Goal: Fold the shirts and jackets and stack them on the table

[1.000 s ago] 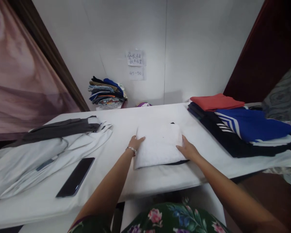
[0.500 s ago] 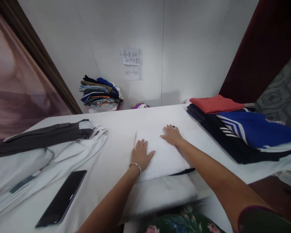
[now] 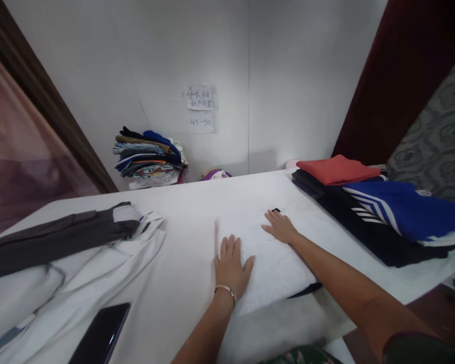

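A folded white garment point(image 3: 265, 270) lies in front of me on the white-covered table point(image 3: 185, 258), with a dark edge showing beneath its near right side. My left hand point(image 3: 232, 270) rests flat on its left part, fingers stretched and thumb apart. Near the far right corner my right hand point(image 3: 281, 226) lies flat too, fingers spread, by a small black patch point(image 3: 276, 210). Neither hand grips anything. The garment sits on a wider pale layer point(image 3: 273, 328) that shows at the near side.
Dark grey trousers point(image 3: 64, 232) and white clothing point(image 3: 109, 263) lie at left, with a black phone point(image 3: 100, 333) nearer me. On the right are folded red cloth point(image 3: 337, 170), blue clothing point(image 3: 405, 207) and black clothing point(image 3: 358, 217). A clothes stack point(image 3: 149, 156) stands by the wall.
The view has tilted and shifted, so most things appear lower. Both hands stay flat on the white garment; the left appears slightly nearer me on it.
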Motion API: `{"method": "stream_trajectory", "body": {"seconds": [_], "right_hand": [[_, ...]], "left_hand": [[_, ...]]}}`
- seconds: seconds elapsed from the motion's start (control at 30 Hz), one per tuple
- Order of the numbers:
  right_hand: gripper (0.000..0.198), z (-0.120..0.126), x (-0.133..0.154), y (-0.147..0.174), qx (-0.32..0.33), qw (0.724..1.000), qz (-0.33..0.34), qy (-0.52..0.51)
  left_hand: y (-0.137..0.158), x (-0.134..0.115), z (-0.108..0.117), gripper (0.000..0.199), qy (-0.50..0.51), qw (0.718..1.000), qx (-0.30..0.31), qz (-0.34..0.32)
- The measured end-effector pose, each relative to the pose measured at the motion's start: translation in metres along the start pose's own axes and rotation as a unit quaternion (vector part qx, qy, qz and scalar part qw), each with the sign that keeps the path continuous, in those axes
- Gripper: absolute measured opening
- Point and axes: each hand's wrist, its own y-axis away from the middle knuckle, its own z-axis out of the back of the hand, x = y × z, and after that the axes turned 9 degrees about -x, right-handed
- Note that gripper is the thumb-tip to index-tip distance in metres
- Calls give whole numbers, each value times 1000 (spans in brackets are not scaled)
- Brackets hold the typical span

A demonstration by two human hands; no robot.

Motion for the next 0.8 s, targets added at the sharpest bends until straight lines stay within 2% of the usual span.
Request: {"method": "stream_trajectory", "body": {"seconds": [0.1, 0.2, 0.33, 0.4, 0.47, 0.53, 0.67, 0.7, 0.73, 0.8], "right_hand": [[69, -2, -1, 0, -15, 999, -1, -31], [64, -4, -6, -2, -42, 993, -11, -114], [62, -1, -19, -2, -122, 945, -40, -300], [64, 3, -28, 7, -160, 924, -81, -338], [68, 5, -36, 25, -177, 914, -131, -341], [72, 5, -42, 50, -167, 887, -190, -387], [79, 3, -49, 99, -127, 789, -271, -537], [81, 3, -49, 108, -126, 782, -273, -546], [82, 4, -50, 115, -128, 786, -270, -541], [82, 9, -52, 124, -126, 816, -264, -499]], "left_hand": [[0, 5, -3, 61, 28, 999, -23, -6], [-2, 15, -10, 58, 75, 995, -61, -19], [-6, 27, -19, 57, 147, 982, -115, -38], [-8, 30, -22, 56, 165, 978, -126, -37], [-10, 32, -24, 56, 169, 977, -126, -36], [-11, 33, -24, 56, 171, 976, -127, -36], [-12, 34, -23, 52, 174, 976, -127, -39], [-13, 34, -23, 52, 174, 976, -124, -39], [-13, 35, -23, 52, 173, 977, -119, -38], [-15, 35, -22, 53, 175, 978, -108, -30]]}}
